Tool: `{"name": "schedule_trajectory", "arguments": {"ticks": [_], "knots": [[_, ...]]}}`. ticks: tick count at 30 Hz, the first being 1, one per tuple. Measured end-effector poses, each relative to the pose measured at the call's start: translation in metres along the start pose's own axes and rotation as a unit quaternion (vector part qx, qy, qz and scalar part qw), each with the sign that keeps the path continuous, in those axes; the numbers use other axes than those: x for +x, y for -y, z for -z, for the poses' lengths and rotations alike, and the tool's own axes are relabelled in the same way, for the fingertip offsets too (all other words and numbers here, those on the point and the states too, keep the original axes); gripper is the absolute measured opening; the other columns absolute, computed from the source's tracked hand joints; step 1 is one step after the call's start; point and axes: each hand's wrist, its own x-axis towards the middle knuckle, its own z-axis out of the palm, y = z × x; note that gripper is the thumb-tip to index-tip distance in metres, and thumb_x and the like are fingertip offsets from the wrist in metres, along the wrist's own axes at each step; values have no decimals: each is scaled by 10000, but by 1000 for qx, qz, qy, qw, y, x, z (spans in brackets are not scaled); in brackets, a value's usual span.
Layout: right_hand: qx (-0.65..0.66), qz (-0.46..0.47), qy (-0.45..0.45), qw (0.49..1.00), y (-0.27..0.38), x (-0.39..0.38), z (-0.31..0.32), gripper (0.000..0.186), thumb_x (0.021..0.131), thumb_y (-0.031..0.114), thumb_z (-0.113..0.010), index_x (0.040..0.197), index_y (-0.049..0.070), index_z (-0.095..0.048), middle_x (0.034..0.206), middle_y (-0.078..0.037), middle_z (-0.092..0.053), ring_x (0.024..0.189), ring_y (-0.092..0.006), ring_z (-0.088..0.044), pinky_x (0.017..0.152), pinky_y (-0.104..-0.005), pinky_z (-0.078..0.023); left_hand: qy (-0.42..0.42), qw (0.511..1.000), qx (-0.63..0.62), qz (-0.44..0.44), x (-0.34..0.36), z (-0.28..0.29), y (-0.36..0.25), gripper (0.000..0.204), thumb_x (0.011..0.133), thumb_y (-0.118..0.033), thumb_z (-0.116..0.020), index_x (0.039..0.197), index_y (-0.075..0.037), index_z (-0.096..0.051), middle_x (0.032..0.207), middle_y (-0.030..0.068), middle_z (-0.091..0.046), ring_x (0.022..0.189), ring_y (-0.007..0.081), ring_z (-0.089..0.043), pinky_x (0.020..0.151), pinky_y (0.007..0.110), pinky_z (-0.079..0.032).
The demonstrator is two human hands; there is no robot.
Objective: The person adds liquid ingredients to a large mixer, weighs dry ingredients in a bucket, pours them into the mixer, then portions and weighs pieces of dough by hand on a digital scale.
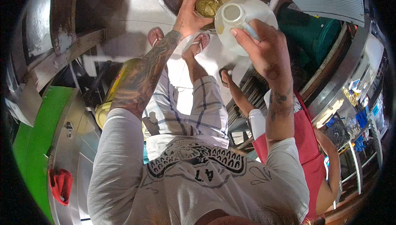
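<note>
At the top middle, my left hand (189,17) is wrapped round a small round cup (208,5) of cloudy yellow-brown liquid. To its right, my right hand (264,45) grips a translucent white plastic jug (268,15) by its handle. The jug's round mouth is uncapped and faces up, close beside the cup. A yellowish tint shows low on the jug's near side; how full it is, I cannot tell. Just beyond both hands lies a wide metal pan (161,0) holding brown liquid, partly hidden by the cup and jug.
A person in a red apron (307,159) stands close at my right. Beyond my right hand is a dark green bin (317,31). A yellow cylinder (117,83) stands under my left forearm. A metal cabinet (68,151) with a red cloth (60,186) is at the left.
</note>
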Motion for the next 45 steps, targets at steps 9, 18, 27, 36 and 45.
{"name": "schedule_trajectory", "arguments": {"ticks": [9,18,27,36,45], "knots": [[-7,13,-6,1000,-6,-5,1,313,885,328,-695,888,20,-640,833,-217,-660,815,-433,-650,670,-464,-512,14,1000,-5,-9,3,-3,5,845,613,-211,-919,1319,-37,-487,1223,181,-537,1176,345,-556,1008,407,-472],[291,-160,-105,938,-42,-42,-4,311,915,230,-695,1103,-16,-671,960,-98,-721,840,-137,-631,789,-280,-495,45,995,82,35,18,-2,10,851,610,-236,-904,1349,-147,-492,1282,206,-482,1195,371,-548,1024,484,-448],[351,-155,-127,915,-51,-61,-16,266,1002,127,-605,1227,-13,-619,1098,-36,-680,985,-83,-592,916,-236,-445,143,750,646,-11,69,1,36,452,906,-185,-564,1337,-310,-517,1248,114,-517,818,270,-709,954,602,-351],[355,-127,-151,914,-45,-52,-22,255,968,241,-664,977,-13,-643,830,-56,-652,780,-73,-540,733,-252,-467,170,623,727,-232,67,11,53,409,929,-202,-517,1314,-340,-529,1452,108,-428,817,175,-697,1027,483,-317],[113,-111,-60,985,-12,-30,1,289,910,271,-700,1002,4,-638,803,-205,-655,684,-244,-637,664,-331,-503,-22,987,151,45,22,10,9,836,702,-173,-870,1409,-126,-425,1339,204,-454,1255,374,-475,1072,463,-386]]}}
